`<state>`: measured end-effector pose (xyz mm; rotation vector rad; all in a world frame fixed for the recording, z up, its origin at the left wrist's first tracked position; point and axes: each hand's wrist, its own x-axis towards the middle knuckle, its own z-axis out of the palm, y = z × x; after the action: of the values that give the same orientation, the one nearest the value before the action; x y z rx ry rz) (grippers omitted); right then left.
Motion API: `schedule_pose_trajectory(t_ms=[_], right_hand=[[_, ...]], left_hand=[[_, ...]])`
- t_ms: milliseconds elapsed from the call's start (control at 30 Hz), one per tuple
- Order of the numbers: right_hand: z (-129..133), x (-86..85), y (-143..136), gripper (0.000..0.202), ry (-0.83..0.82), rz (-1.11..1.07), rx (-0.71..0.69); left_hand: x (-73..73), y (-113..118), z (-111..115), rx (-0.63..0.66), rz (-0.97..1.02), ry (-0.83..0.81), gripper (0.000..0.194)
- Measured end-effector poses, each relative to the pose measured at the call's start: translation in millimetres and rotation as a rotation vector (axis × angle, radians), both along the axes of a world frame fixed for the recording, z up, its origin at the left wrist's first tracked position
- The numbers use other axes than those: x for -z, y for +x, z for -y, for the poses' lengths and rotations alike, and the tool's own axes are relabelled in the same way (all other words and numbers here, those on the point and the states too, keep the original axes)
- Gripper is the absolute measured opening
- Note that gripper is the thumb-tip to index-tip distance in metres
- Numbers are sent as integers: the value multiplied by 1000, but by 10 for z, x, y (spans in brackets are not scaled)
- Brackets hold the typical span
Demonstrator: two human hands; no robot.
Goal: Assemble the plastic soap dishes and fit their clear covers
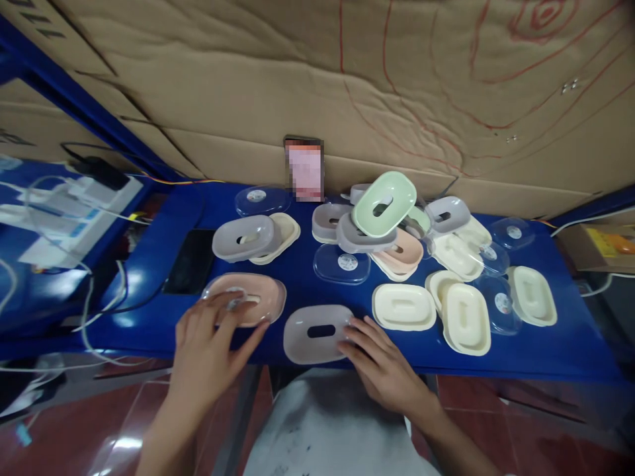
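Note:
My left hand (208,330) is curved over a pink oval soap dish (265,297) with a clear lid on it. Its fingers lie across the lid's round label, and the thumb grips the near right edge. At the table's front edge, a grey oval dish (297,334) with a slot in its middle is held at its right end by my right hand (380,360); part of that grip is hidden. Behind the pink dish, another grey dish (225,239) leans on a cream tray (285,231). A cream tray (404,317) lies just right of my right hand.
A pile of grey and pink dishes, topped by a green dish (364,205), stands at the back. Several cream trays (479,317) and clear lids (325,271) lie to the right. A phone (305,172) leans on cardboard; a dark phone (191,261) and cables lie left.

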<state>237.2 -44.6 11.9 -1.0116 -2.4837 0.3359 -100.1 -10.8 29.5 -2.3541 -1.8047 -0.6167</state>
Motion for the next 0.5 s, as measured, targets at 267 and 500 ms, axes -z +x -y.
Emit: schedule_pose_trajectory(t_ms=[267, 500], right_hand=[[-140, 17, -106, 37, -16, 79, 93], [-67, 54, -44, 47, 2, 97, 153]], left_hand=[[-357, -228, -578, -26, -11, 22, 25], [-251, -375, -1563, 152, -314, -90, 35]])
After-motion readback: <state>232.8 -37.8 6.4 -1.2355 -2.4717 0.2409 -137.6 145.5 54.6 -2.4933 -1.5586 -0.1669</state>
